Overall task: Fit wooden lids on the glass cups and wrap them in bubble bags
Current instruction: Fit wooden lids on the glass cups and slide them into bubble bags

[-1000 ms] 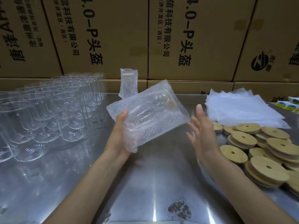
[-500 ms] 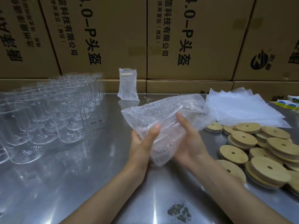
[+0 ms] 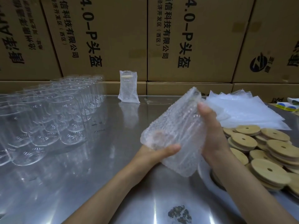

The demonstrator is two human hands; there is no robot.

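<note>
Now both hands clasp the bagged cup, left hand under its base, right hand newly closed beside it, so wrapping nears completion

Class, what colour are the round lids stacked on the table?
Light tan wood lids, seen in the head view.

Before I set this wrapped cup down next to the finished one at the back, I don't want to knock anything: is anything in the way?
Nothing visible: the steel table is bare between the held wrapped cup and the standing one. Glass cups stand off to the left.
</note>
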